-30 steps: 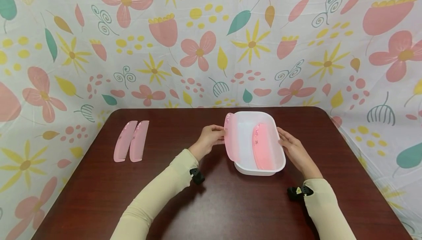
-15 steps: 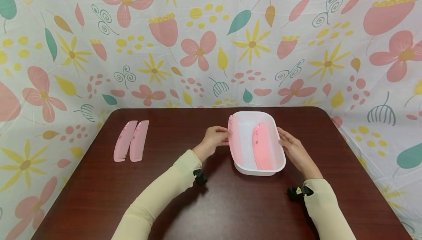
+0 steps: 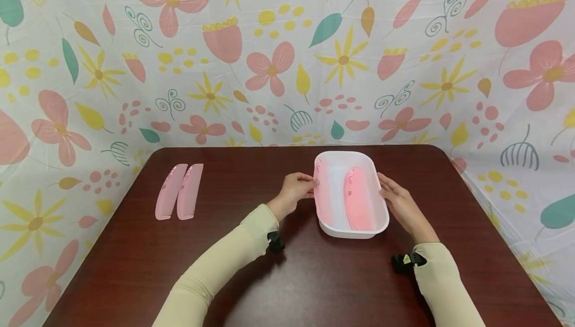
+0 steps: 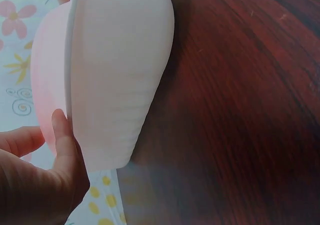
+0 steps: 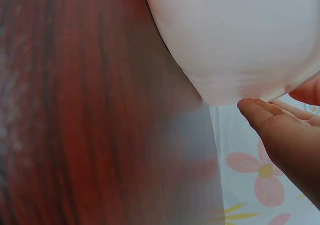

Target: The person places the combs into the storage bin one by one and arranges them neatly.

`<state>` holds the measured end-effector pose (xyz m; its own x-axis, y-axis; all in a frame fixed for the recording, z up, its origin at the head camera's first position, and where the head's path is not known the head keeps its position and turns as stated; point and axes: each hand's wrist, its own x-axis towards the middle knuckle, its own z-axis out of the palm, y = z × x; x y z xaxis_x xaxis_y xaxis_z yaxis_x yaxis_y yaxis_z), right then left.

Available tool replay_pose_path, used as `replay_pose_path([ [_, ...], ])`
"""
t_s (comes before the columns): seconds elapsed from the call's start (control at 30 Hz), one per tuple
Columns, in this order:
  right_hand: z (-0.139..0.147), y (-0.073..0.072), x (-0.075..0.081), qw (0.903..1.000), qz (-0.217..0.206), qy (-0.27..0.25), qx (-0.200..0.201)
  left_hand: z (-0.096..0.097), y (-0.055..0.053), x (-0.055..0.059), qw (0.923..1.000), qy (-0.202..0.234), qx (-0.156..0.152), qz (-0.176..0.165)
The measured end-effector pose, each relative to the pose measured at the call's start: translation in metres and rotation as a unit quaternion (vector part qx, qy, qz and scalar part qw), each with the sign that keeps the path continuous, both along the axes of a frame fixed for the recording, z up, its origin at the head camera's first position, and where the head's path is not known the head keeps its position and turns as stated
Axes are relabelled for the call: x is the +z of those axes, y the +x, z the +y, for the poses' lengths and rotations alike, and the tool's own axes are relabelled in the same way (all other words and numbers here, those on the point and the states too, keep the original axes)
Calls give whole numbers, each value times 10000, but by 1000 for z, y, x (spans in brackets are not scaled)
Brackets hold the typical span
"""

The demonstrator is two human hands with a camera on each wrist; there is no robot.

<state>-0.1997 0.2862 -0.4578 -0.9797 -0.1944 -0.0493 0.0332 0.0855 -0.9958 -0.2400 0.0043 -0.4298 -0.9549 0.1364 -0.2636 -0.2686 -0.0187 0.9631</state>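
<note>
A white plastic basin (image 3: 334, 172) stands toward the back of the table, right of its middle. Inside, near its right wall, lies a pink comb (image 3: 358, 199). A second pink comb (image 3: 322, 192) lines the basin's left inner wall. My left hand (image 3: 294, 192) pinches that comb at the left rim; in the left wrist view the thumb (image 4: 61, 127) lies along the outside of the rim. My right hand (image 3: 400, 202) holds the right side of the basin, its fingers at the rim and outer wall, as the right wrist view also shows.
Two more pink combs (image 3: 170, 192) lie side by side at the back left of the dark wooden table (image 3: 251, 167). A flower-patterned cloth (image 3: 278, 27) hangs behind the table. Black cameras (image 3: 275, 242) are strapped to both wrists.
My left hand has moved right, bringing its comb from over the left rim down inside the basin against the wall. My right hand and the basin have stayed in place.
</note>
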Motion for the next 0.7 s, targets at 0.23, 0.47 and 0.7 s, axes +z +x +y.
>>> replay_pose_path([
  [0.23, 0, 0, -1, 10000, 0, -43, -9, 7, 5, -2, 9988, -335, 205, 291],
  [0.47, 0, 0, -2, 10000, 0, 6, 16, 12, 8, -4, 9977, -389, 254, 485],
  [0.7, 0, 1, 0, 10000, 18, -56, 15, 8, 8, -2, 9980, -363, 212, 475],
])
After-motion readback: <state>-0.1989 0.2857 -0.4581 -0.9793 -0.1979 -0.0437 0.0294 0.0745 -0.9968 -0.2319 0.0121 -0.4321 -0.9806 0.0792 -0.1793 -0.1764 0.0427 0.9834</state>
